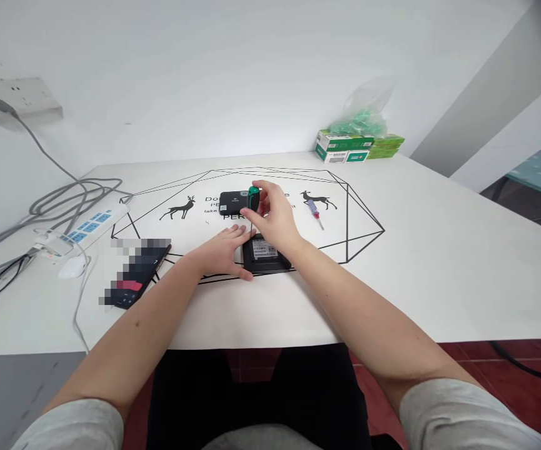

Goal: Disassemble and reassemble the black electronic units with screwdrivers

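Note:
My right hand point(273, 215) is closed around the green and black handle of a screwdriver point(253, 199). The screwdriver stands upright, its thin shaft running down to the far left corner of a flat black device point(263, 253) with a white label. My left hand point(226, 251) lies along the device's left side with its fingers stretched out, fingertips near the shaft's lower end. Behind the hands sits a small black box-shaped device point(233, 203) with stickers, partly hidden by the handle. The exact spot where the screwdriver tip meets the device is too small to make out.
To the right lies a second screwdriver point(315, 212) with a clear purplish handle. A phone point(142, 275), a white mouse-like object point(72, 267) and a power strip point(87, 226) with cables are at left. Green and white boxes point(345, 149) under a plastic bag point(364, 115) stand at the back right.

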A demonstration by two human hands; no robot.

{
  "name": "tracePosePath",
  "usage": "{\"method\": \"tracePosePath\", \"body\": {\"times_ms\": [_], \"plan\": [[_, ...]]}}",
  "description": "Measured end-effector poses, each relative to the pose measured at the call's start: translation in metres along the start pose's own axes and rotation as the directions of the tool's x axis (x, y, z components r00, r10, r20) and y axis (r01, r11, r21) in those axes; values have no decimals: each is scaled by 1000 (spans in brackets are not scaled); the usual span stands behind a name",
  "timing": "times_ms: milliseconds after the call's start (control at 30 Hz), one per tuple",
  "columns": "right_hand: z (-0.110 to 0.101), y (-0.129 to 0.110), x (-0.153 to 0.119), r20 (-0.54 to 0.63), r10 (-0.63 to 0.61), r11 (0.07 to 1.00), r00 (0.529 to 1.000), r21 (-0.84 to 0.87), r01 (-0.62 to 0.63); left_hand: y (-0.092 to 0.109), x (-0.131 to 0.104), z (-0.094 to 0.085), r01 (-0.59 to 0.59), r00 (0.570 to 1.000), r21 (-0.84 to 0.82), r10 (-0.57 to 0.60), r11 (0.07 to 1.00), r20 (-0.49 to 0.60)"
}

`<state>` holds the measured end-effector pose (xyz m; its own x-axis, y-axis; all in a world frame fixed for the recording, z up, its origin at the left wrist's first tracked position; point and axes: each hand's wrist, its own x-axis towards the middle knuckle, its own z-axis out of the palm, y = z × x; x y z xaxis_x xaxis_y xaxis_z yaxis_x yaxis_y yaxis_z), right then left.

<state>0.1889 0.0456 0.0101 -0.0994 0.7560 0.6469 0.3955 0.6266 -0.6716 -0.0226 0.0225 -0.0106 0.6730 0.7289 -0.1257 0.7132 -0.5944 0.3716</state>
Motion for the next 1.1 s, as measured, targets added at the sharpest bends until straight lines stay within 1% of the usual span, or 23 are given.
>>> {"method": "tracePosePath", "body": {"times_ms": [100, 300, 600, 833, 967, 1100], "plan": [[-2, -1, -2, 3, -25, 1000, 1000, 8, 25, 2, 0, -1, 44, 998, -16, -44, 999, 38], [-6, -2, -3, 4, -83, 996, 997, -9, 83, 1, 0, 0, 28, 999, -40, -27, 999, 29], [-9, -3, -4, 8, -90, 995, 996, -31, 90, 1, 1, 0, 31, 999, -43, -30, 999, 25], [-8, -1, -4, -23, -89, 996, 996, -12, 88, 5, 1, -1, 55, 998, -40, -53, 998, 34], [-6, 0, -5, -15, -101, 995, 995, -7, 101, 6, 2, -1, 46, 999, -60, -45, 997, 17], [-6, -1, -6, -9, -105, 994, 994, -23, 105, 4, 1, 0, 29, 999, -60, -28, 998, 18]]}}
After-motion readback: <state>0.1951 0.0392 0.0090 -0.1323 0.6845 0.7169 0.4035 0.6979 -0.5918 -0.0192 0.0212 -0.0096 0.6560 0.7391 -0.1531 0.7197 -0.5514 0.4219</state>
